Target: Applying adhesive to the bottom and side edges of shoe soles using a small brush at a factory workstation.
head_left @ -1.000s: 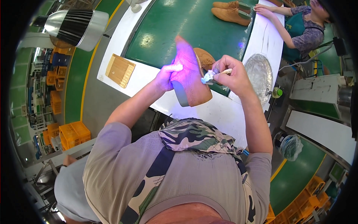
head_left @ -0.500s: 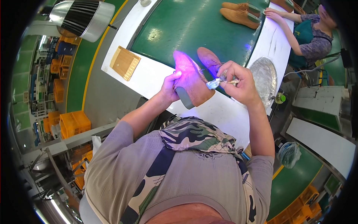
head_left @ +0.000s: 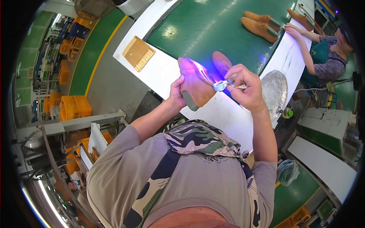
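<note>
My left hand is closed around a brown shoe, gripping it near the heel. A grey-green last shows in the shoe's opening, and the toe points up and away. Between the thumb and fingers of my right hand is a small tool with a crumpled whitish-blue wad at its tip. This wad is against or very near the shoe's right side; contact is hard to tell. Blue-violet light falls on the shoe there. Just behind, another brown shoe lies partly hidden by my right hand.
A green belt runs away from me between white table edges. A tan tray-like piece lies at left, a round film-covered plate at right near a green-capped bottle. Brown shoes stand further off beside a co-worker.
The shoe has turned slightly in my left hand, and the wad shows against a brighter blue glow. My view has shifted, so the table and the far shoes sit further right.
</note>
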### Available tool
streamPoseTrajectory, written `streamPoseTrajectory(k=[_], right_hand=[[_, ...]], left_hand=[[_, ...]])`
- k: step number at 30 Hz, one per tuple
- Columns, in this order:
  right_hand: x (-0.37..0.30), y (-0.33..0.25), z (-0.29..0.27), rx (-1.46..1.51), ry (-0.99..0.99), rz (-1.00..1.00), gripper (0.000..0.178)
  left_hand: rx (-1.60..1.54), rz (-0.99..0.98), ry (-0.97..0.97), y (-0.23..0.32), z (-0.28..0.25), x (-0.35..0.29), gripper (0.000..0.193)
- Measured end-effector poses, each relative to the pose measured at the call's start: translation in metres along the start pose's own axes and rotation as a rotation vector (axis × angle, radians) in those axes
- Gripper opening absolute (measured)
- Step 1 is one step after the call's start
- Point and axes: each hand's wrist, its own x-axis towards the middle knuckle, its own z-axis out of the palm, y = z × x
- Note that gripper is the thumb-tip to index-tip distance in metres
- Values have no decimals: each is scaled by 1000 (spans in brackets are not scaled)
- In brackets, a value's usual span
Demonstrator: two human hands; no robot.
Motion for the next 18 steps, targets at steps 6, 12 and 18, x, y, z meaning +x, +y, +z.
streamPoseTrajectory(k=[6,12,18], right_hand=[[5,3,12,59,-28,-36,25],[17,3,28,103,-93,-63,24],[38,0,65,98,-144,-179,25]], left_hand=[[-83,95,-15,-7,-11,-13,66],[-164,177,-56,-10,-13,-32,65],[-270,266,-65,-4,-18,-67,67]])
